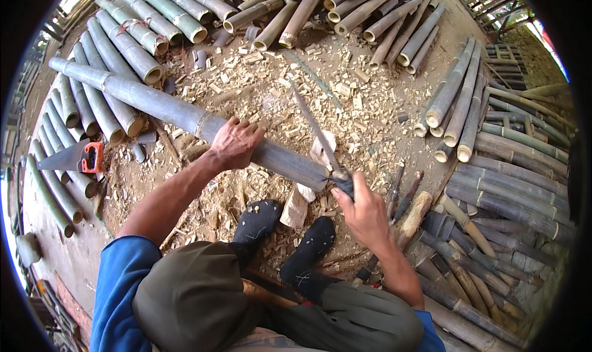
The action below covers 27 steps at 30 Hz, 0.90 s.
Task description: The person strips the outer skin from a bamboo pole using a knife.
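Note:
A long grey-green bamboo pole (154, 102) slants from the far left down to the middle in front of me. My left hand (236, 143) is wrapped over the pole a short way from its near end. In my right hand (364, 210) is a machete (314, 125), gripped by its dark handle. Its narrow blade points up and away, and its base lies beside the pole's near end; whether they touch I cannot tell. Pale wooden blocks (295, 209) lie close to that end, between my dark-socked feet.
Wood chips (370, 118) cover the ground. Cut bamboo poles (132, 40) lie in rows at the left and far side, with more bamboo stacked (505, 192) at the right. A handsaw (92, 157) with an orange handle rests on poles at the left. Loose tools and sticks lie beside my right forearm.

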Available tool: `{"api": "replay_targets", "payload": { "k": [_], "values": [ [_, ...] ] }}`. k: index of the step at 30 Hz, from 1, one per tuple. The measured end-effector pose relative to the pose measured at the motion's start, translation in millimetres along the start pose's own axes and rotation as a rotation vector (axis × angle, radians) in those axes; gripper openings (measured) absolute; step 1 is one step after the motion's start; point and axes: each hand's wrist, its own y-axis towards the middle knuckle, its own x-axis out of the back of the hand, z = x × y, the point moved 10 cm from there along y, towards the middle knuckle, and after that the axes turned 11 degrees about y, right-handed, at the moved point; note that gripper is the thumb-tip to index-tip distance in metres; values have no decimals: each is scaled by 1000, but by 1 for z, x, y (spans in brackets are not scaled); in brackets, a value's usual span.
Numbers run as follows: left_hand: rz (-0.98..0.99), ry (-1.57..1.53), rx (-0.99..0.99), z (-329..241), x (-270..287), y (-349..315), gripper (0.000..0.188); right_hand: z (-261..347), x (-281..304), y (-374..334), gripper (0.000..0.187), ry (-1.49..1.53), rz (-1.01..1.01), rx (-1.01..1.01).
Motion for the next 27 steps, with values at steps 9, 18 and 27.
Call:
{"api": "replay_targets", "payload": {
  "k": [9,18,27],
  "values": [
    [-243,8,-3,-7,11,-12,38,-75,-30,7,35,-213,160,-157],
    [-342,78,10,-15,22,-21,45,-101,-48,-10,36,-252,189,-241],
    [563,-118,-118,14,-17,9,49,-105,-44,-9,32,-158,210,-320]
  ]
}}
